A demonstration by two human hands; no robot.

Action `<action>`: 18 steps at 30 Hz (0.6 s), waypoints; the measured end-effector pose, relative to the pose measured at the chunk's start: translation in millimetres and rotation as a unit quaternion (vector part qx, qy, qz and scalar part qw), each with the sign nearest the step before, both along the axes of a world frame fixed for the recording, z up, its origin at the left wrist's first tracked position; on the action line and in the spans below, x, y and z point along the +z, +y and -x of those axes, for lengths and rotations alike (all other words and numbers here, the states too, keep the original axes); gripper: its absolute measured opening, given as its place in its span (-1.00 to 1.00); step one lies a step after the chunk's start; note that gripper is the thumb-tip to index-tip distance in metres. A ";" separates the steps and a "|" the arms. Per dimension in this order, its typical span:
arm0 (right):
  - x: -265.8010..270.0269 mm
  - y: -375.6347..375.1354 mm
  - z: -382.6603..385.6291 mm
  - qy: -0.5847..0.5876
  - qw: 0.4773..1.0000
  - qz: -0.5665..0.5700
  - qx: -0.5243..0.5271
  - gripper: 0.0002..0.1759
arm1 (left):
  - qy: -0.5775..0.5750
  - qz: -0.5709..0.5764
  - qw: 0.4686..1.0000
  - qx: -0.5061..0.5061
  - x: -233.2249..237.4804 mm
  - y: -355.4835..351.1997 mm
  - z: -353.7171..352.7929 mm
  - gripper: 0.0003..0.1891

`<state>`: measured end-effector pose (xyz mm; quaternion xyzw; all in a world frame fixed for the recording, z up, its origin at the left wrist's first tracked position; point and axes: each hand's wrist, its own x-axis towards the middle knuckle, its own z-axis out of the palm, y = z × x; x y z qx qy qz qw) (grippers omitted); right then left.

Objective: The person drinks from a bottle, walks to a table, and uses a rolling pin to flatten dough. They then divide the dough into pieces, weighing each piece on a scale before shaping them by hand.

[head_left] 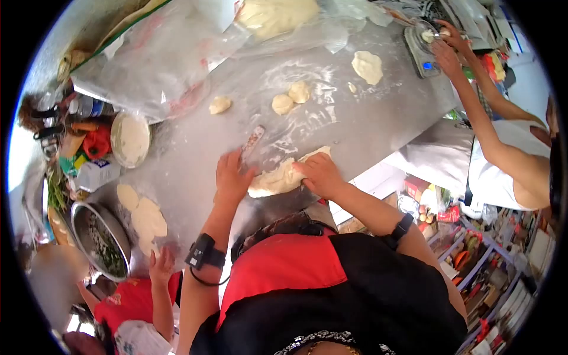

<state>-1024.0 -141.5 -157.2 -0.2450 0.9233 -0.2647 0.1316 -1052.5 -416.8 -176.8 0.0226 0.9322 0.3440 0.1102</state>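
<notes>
A long, flattened strip of dough (274,181) lies on the metal table before me. My right hand (322,176) is on its right part, fingers curled over the dough and thumb along the near side. At the strip's left end is my left hand (233,178), palm down, fingers apart, the thumb close to the dough; whether it touches cannot be made out. Just beyond that hand lies a tool with a speckled handle (255,136), its other end hard to see. Farther off are a small dough ball (220,105) and two touching dough balls (283,105).
A flat dough piece (367,67) and plastic-covered dough (278,16) lie farther back. At right, a co-worker's hands (448,53) are at a scale (421,56). Left stand a floury bowl (131,140) and a metal basin (121,228). Another person's hand (161,264) nears thin wrappers (148,219).
</notes>
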 end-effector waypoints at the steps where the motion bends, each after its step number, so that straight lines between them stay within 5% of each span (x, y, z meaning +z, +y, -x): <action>1: 4.5 -3.6 2.5 -0.018 1.000 0.001 -0.020 -0.31 | -0.025 0.007 1.000 -0.004 -2.1 -1.7 -4.0 -0.47; 3: 12.0 -9.2 6.8 -0.016 0.998 0.008 -0.057 -0.33 | -0.076 0.026 0.997 -0.007 -13.1 -11.2 -7.8 -0.48; 6: 12.4 -9.9 8.3 0.003 0.998 -0.012 -0.063 -0.35 | 0.000 0.063 0.998 -0.015 -33.7 -44.8 6.1 -0.49; 9: 12.7 -6.1 4.6 0.023 0.996 -0.082 -0.001 -0.36 | 0.188 0.150 0.970 0.018 6.6 -26.9 15.4 -0.44; 11: 8.3 -0.6 -5.7 0.094 0.992 -0.086 0.009 -0.36 | 0.120 0.059 0.989 -0.063 1.6 -7.6 7.4 -0.32; 14: 3.2 6.3 -8.5 0.047 0.997 -0.065 0.000 -0.37 | 0.042 -0.052 0.979 -0.194 18.5 33.7 -17.3 -0.29; 18: 11.2 2.6 5.1 -0.082 0.991 -0.033 -0.099 -0.41 | 0.005 0.029 0.973 -0.227 8.9 46.8 -37.4 -0.34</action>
